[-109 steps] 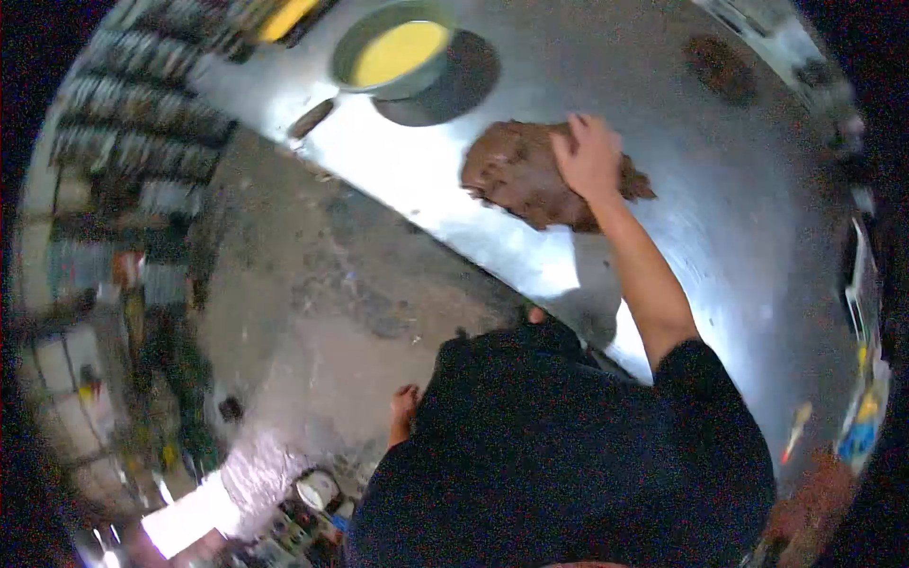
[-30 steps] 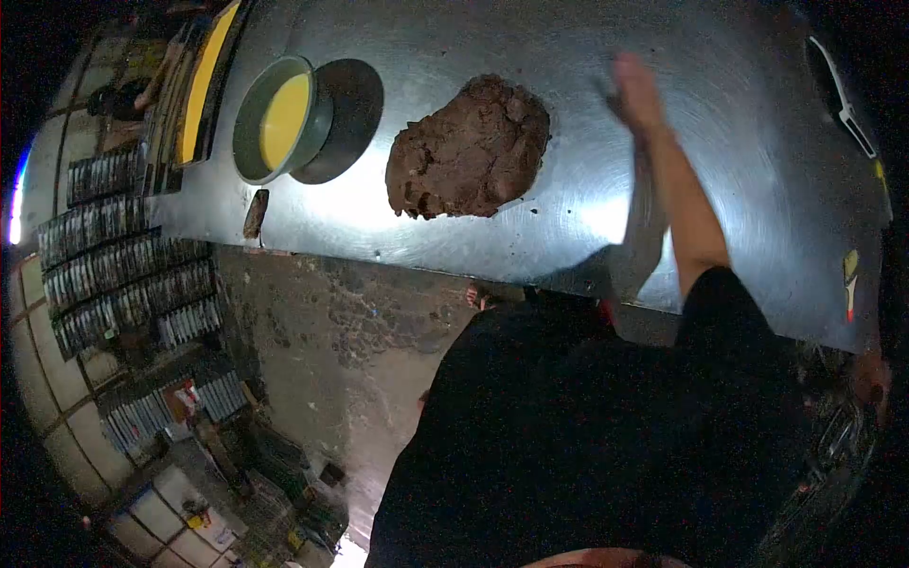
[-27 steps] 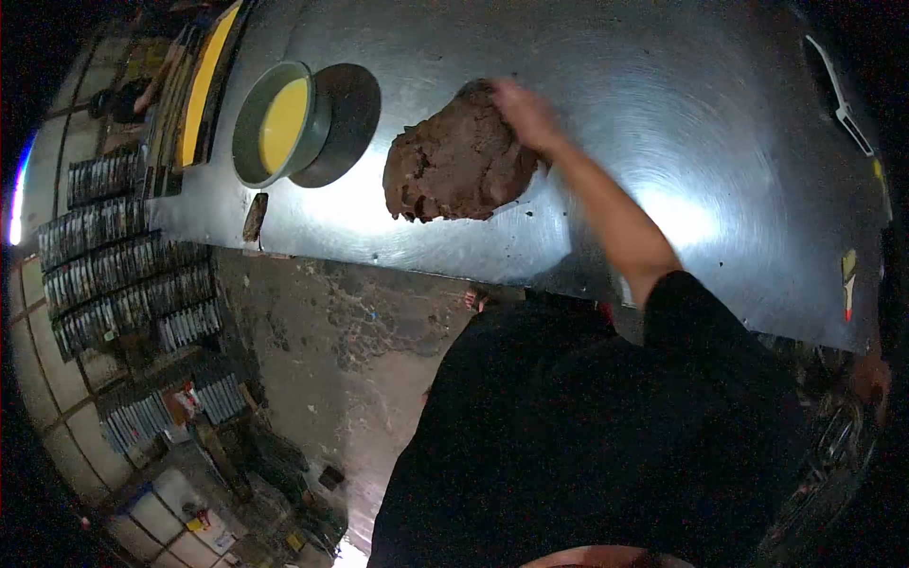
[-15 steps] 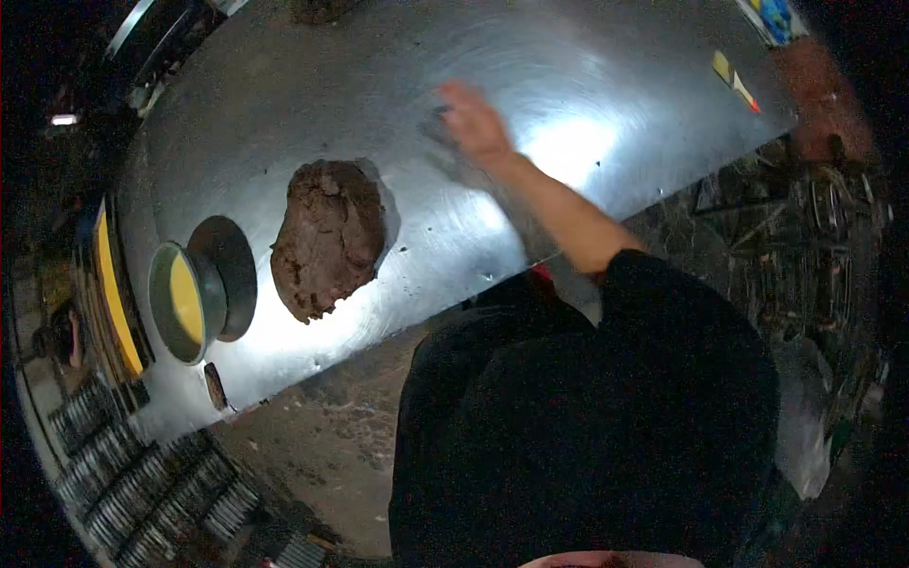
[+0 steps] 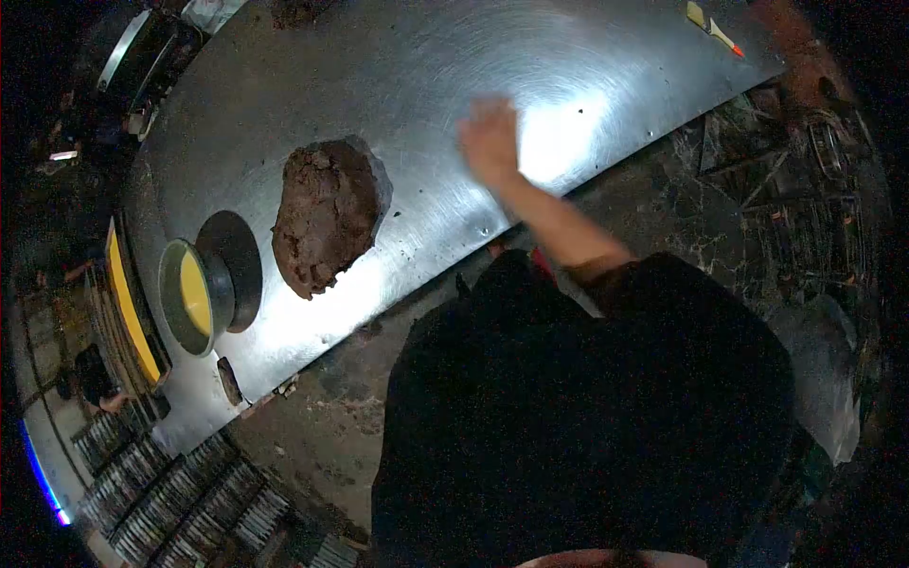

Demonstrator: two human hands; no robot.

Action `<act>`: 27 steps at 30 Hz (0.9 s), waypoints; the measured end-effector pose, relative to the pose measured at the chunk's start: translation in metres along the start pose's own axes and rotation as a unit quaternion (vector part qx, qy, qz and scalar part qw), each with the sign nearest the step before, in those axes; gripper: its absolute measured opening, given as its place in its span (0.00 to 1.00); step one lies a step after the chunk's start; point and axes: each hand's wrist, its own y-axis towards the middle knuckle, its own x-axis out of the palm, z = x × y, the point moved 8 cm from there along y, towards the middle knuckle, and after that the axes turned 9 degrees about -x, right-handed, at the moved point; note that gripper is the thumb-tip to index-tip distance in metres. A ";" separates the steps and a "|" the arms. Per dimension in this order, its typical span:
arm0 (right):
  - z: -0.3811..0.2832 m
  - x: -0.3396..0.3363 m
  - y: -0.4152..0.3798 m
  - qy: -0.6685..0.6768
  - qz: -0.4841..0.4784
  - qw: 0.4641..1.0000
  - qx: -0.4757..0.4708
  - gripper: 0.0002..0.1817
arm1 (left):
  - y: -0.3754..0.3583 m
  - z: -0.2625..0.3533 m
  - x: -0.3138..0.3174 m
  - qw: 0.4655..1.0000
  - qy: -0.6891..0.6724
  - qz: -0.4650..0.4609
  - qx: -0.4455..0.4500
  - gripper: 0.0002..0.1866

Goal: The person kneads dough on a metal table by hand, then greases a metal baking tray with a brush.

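Observation:
My right hand (image 5: 490, 142) is over the shiny metal table (image 5: 426, 104), palm down, fingers stretched and somewhat blurred. Nothing shows in its grip. To its left lies a large, lumpy mass of dark brown dough (image 5: 327, 218), apart from the hand. Further left stands a metal bowl (image 5: 223, 292) with yellow content, close to a dark round shape on the tabletop. A small brown strip (image 5: 228, 381) rests near the table's front edge. I do not see my left hand.
A brush (image 5: 715, 32) with a red-tipped handle lies at the table's far right. More brown material (image 5: 298, 11) sits at the top edge. Stacked trays (image 5: 180, 492) are at lower left, beside a yellow-edged stack (image 5: 131, 303). Clear plastic (image 5: 824, 379) hangs at right.
My right hand has shifted slightly right and down across the tabletop. The view has turned a little, so the brush and dough appear higher. The dough stays in place on the table.

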 end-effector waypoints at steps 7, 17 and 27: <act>-0.214 0.061 0.004 0.449 -0.171 0.875 0.066 0.34 | 0.011 -0.060 -0.025 0.994 0.056 0.078 0.056 0.17; -0.316 -0.053 0.118 0.272 -0.073 0.930 -0.238 0.24 | -0.079 -0.204 0.047 0.987 -0.072 0.081 -0.117 0.15; -0.302 0.029 0.065 0.180 -0.224 0.915 -0.285 0.29 | -0.047 -0.179 0.070 0.986 -0.108 0.091 -0.087 0.13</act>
